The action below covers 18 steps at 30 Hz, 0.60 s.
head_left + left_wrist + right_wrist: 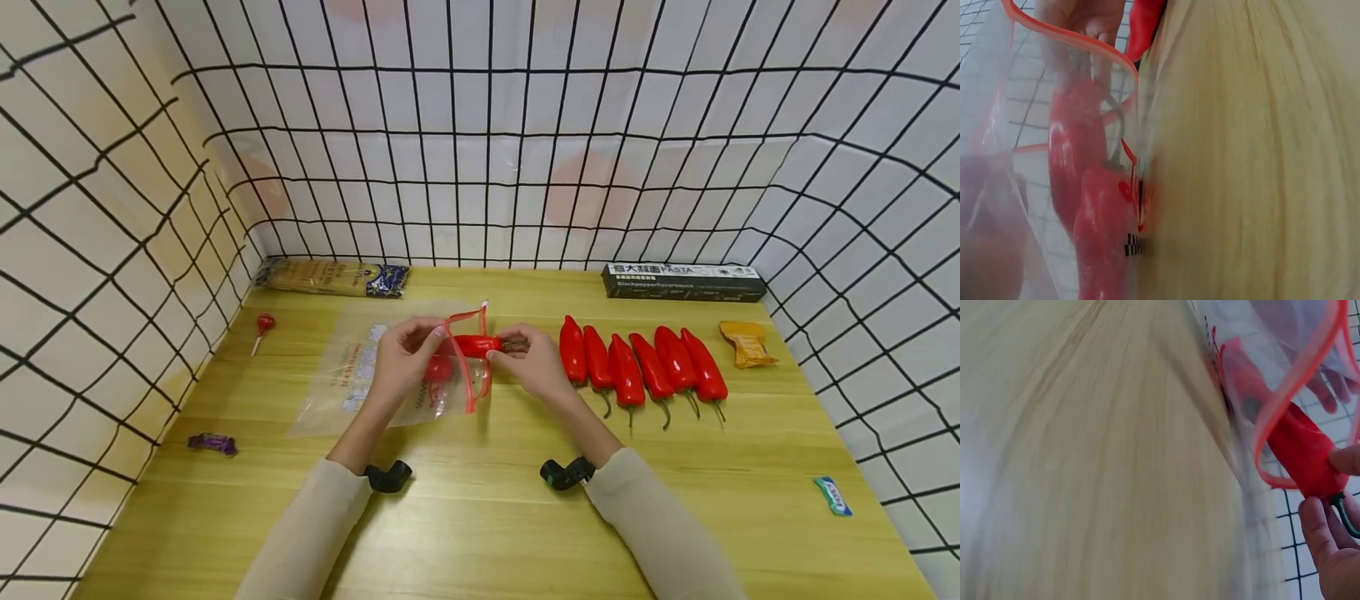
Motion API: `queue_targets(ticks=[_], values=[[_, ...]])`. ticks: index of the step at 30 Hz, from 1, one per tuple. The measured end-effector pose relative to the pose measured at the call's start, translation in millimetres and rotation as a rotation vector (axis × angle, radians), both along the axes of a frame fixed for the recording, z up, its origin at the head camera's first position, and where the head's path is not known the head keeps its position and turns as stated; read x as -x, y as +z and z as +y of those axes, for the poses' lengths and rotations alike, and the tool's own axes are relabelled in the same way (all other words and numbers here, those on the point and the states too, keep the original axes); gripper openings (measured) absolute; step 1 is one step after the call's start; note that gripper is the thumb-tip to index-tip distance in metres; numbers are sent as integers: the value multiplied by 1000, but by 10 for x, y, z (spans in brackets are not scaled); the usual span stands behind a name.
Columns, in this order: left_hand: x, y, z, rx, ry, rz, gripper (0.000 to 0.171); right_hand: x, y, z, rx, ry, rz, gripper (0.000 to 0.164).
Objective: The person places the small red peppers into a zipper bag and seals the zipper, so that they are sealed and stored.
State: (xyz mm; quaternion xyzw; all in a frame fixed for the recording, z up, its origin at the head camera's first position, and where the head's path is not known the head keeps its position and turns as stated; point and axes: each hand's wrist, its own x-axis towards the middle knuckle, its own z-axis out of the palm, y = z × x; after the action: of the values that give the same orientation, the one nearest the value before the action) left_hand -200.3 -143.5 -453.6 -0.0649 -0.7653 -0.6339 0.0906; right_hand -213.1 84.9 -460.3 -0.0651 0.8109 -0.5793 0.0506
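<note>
A clear zip bag [337, 392] with a red-edged mouth lies on the table, its mouth raised and spread. My left hand [405, 354] pinches the bag near that red edge. With thumb and fingers, my right hand [531, 358] grips a red pepper [1310, 453] by its stem end; the pepper's far end is inside the bag's mouth. Another red pepper [1104, 231] lies within the bag, seen through the plastic. To the right of my right hand, several red peppers [626, 371] lie in a row, stems toward me.
At the back stand a noodle packet [322, 277] and a black pasta box [682, 283]. A lollipop [264, 323] and a purple candy [213, 443] lie left; an orange packet [747, 343] and a small blue-green packet [832, 496] lie right. Black wire mesh [487, 133] surrounds the table.
</note>
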Motion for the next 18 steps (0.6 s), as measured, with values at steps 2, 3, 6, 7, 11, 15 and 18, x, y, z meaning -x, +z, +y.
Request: queue_targets(ticks=[2,3,6,7,11,15,18], values=[[-1,-8,6,-7,-5,-9,25,31,-36,-66,13,-5,-6,31],[-3,-11,10,-14,-11,-14,25,47,-54,-96,17,-9,-6,31],[4,-33,43,-49,-35,-35,25,92,-114,-154,14,-26,-12,32],[5,-39,54,-62,-43,-43,25,100,-126,-165,14,-30,-13,33],[9,-64,84,-97,-66,-73,27,96,-157,-143,0,-31,-25,33],[24,-88,82,-103,-62,-91,28,12,-82,-30,-32,-31,-15,32],[27,-80,67,-99,-64,-94,27,-88,40,64,-29,-61,19,31]])
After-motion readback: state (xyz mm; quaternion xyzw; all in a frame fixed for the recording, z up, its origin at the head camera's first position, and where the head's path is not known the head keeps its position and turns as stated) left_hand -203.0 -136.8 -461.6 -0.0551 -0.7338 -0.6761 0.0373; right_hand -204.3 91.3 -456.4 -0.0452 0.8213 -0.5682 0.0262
